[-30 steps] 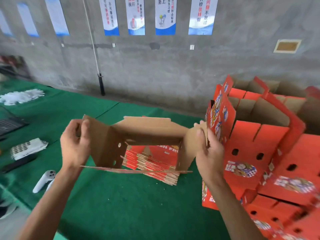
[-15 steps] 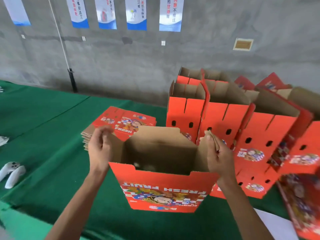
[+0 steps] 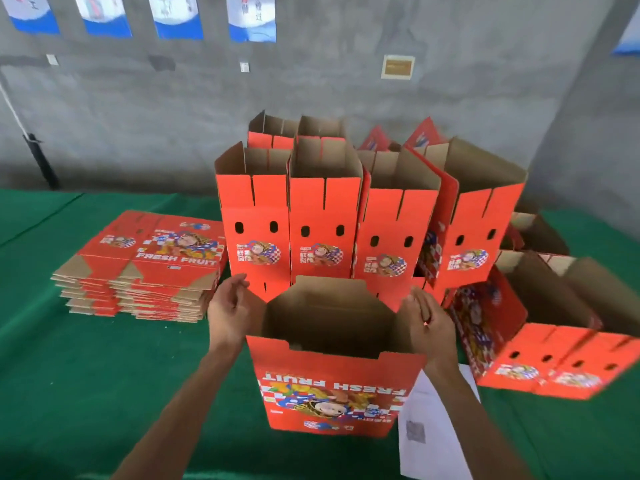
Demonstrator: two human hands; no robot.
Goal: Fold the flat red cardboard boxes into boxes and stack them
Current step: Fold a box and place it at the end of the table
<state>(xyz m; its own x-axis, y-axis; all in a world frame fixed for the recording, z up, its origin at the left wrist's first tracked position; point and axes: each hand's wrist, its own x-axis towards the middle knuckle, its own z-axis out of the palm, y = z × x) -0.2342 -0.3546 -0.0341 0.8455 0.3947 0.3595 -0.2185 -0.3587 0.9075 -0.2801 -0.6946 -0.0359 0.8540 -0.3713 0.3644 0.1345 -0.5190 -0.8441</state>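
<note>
Many boxes [image 3: 323,216] stand done; flats [image 3: 145,268] remain. Both hands, left [image 3: 230,311] and right [image 3: 427,323], fingers relaxed, flank the open box [image 3: 332,386].

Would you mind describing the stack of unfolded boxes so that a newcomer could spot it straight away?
Start at the green table and find the row of upright red boxes by the grey wall. Just left of that row lies the stack of flat boxes. Unlike its standing, open-topped neighbours, it is a low pile of flattened sheets, with FRESH FRUIT printed on the top one.
</note>
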